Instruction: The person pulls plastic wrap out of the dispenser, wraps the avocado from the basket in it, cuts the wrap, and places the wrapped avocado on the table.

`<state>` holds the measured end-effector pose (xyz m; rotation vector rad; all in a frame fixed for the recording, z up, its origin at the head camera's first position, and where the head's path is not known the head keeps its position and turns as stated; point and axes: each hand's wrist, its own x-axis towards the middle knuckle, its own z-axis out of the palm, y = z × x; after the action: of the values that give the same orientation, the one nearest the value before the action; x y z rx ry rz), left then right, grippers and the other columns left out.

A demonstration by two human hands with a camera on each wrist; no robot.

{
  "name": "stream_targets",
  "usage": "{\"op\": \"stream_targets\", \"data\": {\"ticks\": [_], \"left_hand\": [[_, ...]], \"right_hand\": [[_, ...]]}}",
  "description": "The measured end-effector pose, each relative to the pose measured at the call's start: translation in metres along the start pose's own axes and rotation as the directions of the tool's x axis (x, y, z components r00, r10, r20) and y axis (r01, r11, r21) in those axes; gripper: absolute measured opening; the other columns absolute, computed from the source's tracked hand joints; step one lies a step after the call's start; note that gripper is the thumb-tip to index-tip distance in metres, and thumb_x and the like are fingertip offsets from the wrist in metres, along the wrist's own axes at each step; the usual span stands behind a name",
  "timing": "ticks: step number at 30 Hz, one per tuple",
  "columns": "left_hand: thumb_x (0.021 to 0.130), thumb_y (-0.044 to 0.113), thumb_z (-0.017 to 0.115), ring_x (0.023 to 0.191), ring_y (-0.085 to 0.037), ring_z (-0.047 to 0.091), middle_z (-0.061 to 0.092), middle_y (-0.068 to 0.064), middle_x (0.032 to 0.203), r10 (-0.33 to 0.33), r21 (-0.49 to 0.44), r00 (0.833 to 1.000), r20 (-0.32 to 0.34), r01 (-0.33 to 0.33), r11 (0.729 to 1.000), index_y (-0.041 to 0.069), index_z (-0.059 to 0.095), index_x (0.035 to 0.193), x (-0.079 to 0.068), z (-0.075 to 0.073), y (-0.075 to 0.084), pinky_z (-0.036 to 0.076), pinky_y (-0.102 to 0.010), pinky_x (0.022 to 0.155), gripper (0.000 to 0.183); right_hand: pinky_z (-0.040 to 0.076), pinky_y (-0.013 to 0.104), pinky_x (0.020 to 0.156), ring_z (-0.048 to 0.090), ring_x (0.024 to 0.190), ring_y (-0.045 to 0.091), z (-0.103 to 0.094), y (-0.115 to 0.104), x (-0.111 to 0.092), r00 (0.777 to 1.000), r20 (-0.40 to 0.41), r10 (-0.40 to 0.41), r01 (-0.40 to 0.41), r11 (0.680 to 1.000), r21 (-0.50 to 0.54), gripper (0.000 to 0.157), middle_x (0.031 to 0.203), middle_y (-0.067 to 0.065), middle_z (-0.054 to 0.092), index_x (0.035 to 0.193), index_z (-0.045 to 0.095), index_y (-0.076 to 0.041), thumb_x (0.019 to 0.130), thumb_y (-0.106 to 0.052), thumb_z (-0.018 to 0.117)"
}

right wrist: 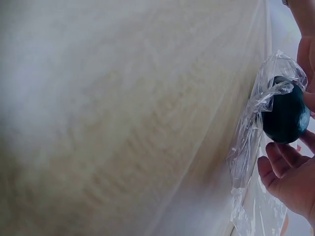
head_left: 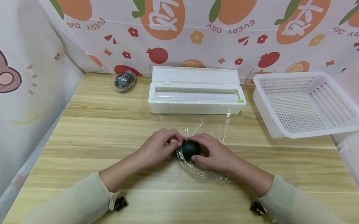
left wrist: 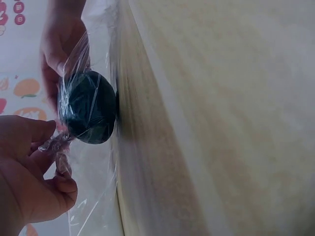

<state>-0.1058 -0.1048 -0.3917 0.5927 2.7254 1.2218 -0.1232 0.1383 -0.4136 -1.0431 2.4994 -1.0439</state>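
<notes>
A smooth, dark egg-shaped thing (head_left: 191, 149) lies between my hands, partly covered by clear plastic wrap (left wrist: 74, 206). My left hand (head_left: 162, 144) pinches a twisted end of that wrap at the egg's left side, seen closely in the left wrist view. Around the egg's right side curve the thumb and fingers of my right hand (head_left: 215, 152). In the right wrist view, crumpled film hangs along the near side of the egg (right wrist: 286, 115), leaving much of its surface bare. The sheet of wrap stretches back to a white dispenser box (head_left: 195, 108).
The dispenser's lid stands up, showing the film roll (head_left: 196, 96) and a green slider (head_left: 240, 100). At the back left sits another dark round thing in film (head_left: 124, 80). A white perforated basket (head_left: 320, 132) stands at the right. Patterned cloth hangs behind the wooden table (head_left: 91, 126).
</notes>
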Motion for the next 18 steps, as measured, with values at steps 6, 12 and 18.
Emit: {"op": "stream_targets", "data": {"ticks": [6, 12, 18], "left_hand": [[0.093, 0.015, 0.068, 0.097, -0.015, 0.059, 0.072, 0.007, 0.103, -0.010, -0.025, 1.000, 0.017, 0.011, 1.000, 0.019, 0.070, 0.094, 0.000, 0.001, 0.000, 0.051, -0.038, 0.087, 0.005], [0.092, 0.015, 0.068, 0.096, -0.015, 0.058, 0.073, 0.009, 0.107, -0.031, -0.040, 0.999, 0.027, 0.032, 0.999, 0.019, 0.070, 0.094, 0.000, 0.002, 0.000, 0.050, -0.038, 0.086, 0.005], [0.093, 0.015, 0.068, 0.097, -0.014, 0.058, 0.072, 0.010, 0.108, -0.034, -0.037, 0.999, 0.022, 0.035, 0.999, 0.021, 0.070, 0.094, -0.001, 0.002, -0.003, 0.050, -0.038, 0.086, 0.006]], "right_hand": [[0.047, 0.041, 0.098, 0.054, 0.116, 0.017, -0.002, -0.002, -0.006, 0.997, -0.052, 0.062, -0.064, 0.997, -0.031, 0.053, 0.127, -0.001, 0.057, 0.132, 0.055, -0.019, 0.087, -0.040, 0.073], [0.042, 0.024, 0.061, 0.047, 0.069, 0.008, -0.009, -0.010, -0.021, 0.999, 0.034, 0.003, 0.007, 0.958, -0.286, 0.041, 0.076, -0.009, 0.053, 0.080, 0.058, -0.021, 0.078, -0.059, 0.074], [0.041, 0.023, 0.062, 0.045, 0.070, 0.003, -0.001, -0.013, -0.031, 0.947, 0.275, -0.168, 0.277, 0.860, -0.429, 0.030, 0.075, -0.016, 0.051, 0.078, 0.065, -0.026, 0.075, -0.053, 0.077]]}}
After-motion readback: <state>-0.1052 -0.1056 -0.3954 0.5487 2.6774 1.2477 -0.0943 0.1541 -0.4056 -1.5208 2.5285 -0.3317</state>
